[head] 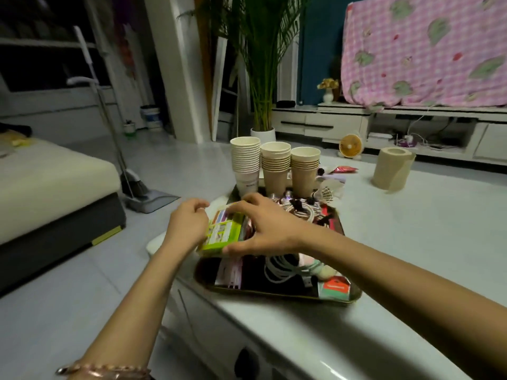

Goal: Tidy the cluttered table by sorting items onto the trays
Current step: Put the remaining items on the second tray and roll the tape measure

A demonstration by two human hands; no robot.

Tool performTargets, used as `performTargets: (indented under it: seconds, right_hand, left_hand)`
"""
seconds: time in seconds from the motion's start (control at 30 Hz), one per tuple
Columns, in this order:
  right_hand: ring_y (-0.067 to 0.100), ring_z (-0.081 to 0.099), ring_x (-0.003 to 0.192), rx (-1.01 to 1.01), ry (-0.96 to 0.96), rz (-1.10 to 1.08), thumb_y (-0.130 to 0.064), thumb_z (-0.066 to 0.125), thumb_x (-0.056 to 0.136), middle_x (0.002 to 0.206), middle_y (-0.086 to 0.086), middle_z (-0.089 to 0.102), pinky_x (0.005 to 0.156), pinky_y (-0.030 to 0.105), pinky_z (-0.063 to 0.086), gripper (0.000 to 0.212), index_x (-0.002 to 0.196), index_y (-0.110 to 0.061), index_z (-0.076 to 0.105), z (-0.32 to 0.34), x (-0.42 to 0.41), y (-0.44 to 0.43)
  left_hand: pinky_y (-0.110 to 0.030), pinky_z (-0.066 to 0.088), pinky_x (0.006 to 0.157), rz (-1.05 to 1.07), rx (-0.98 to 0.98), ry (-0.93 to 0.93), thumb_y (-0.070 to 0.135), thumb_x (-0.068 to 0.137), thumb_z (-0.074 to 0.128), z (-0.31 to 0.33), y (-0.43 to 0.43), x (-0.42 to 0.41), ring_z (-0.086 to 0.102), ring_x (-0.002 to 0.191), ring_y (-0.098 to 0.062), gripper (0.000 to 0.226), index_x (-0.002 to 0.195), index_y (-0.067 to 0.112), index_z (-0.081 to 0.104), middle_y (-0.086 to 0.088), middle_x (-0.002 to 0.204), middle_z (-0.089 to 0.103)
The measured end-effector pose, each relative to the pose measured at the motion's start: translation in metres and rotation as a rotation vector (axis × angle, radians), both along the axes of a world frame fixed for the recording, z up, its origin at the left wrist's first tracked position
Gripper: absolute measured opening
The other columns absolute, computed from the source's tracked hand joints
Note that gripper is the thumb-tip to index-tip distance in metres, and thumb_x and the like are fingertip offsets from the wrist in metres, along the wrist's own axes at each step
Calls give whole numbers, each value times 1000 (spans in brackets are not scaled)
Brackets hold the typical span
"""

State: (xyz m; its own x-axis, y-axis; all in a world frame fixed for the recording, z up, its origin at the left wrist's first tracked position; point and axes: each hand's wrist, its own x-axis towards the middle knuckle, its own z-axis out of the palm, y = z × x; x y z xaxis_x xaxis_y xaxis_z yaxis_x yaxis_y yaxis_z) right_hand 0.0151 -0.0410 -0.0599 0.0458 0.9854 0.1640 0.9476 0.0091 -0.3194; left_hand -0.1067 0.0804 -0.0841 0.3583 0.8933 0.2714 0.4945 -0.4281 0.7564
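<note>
Green box (219, 234), left hand (188, 223) curled on edge, right hand (263, 229) gripping, fingers (248, 200) arched

A home living room: sofa (49, 187), TV cabinet (329, 124), potted palm (263, 78).

Cup stacks (275, 165) behind tray (274, 293).

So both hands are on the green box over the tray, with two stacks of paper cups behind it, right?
Not quite: the head view shows three stacks of paper cups, not two. The left hand and right hand do both hold the green box over the tray.
</note>
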Motion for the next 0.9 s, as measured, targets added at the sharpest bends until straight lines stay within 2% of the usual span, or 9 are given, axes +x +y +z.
performTargets:
  seconds: [0.1, 0.2, 0.27, 0.47, 0.57, 0.63, 0.77, 0.83, 0.9]
  right_hand:
    - [29, 35, 127, -131, -213, 1, -65, 60, 74, 137, 14, 36, 108, 36, 30, 82, 139, -22, 36, -12, -11, 4]
    - [31, 10, 141, -267, -228, 16, -69, 50, 78, 152, 14, 17, 116, 45, 8, 82, 144, -27, 26, -22, -13, 1]
    - [27, -3, 144, -289, -232, 26, -69, 41, 82, 156, 12, 7, 116, 48, -4, 77, 146, -30, 23, -24, -14, 1]
    - [24, 3, 144, -184, -372, 6, -62, 29, 91, 156, 10, 14, 115, 52, -4, 66, 146, -25, 25, -33, -24, 0]
    - [23, -6, 145, -196, -308, 13, -62, 29, 90, 158, 9, 0, 116, 49, -5, 70, 148, -24, 18, -29, -25, -6]
    - [23, -1, 145, -125, -214, -17, -55, 36, 92, 158, 10, -1, 117, 43, 3, 69, 149, -21, 17, -14, -14, -12]
    - [22, 37, 131, 3, -66, -178, -40, 52, 91, 145, 11, 38, 107, 33, 30, 56, 139, -14, 39, 18, 37, -52]
    - [21, 47, 121, -51, 51, -363, -36, 55, 91, 137, 9, 48, 98, 28, 37, 51, 134, -12, 45, 26, 77, -96]
    - [22, 55, 111, -164, 184, -560, -36, 56, 91, 128, 9, 56, 91, 27, 42, 44, 128, -13, 50, 30, 112, -140]
  left_hand:
    - [-27, 38, 91, -24, -27, 57, 0, 89, 39, -5, 3, -2, 53, 114, -27, 33, 111, 6, 63, -14, 122, 60]
    - [-22, 36, 84, -76, -49, 138, 2, 90, 38, -10, 3, 0, 53, 112, -25, 34, 114, 7, 62, -12, 124, 60]
    - [-23, 37, 86, -113, -63, 195, 4, 90, 39, -12, 3, 3, 53, 113, -25, 34, 116, 7, 61, -12, 125, 59]
    - [-29, 38, 93, -100, -86, 243, 8, 92, 40, -12, -7, 12, 51, 118, -27, 34, 121, 7, 58, -13, 129, 56]
    - [-29, 40, 87, -22, -2, 178, 8, 92, 41, -2, -23, 18, 53, 114, -29, 33, 120, 7, 58, -15, 124, 58]
    - [-27, 39, 83, -15, 111, 57, 10, 92, 42, 10, -41, 27, 55, 109, -25, 31, 118, 9, 59, -13, 121, 59]
    - [-11, 32, 75, -248, 330, -192, 6, 91, 43, 27, -89, 53, 49, 94, -10, 26, 109, 10, 61, -5, 111, 59]
    - [-10, 31, 74, -414, 343, -228, 5, 90, 43, 28, -123, 73, 48, 94, -10, 25, 106, 9, 62, -1, 106, 56]
    - [-12, 33, 80, -551, 301, -198, 5, 91, 43, 22, -147, 86, 50, 99, -11, 26, 108, 10, 62, 2, 108, 55]
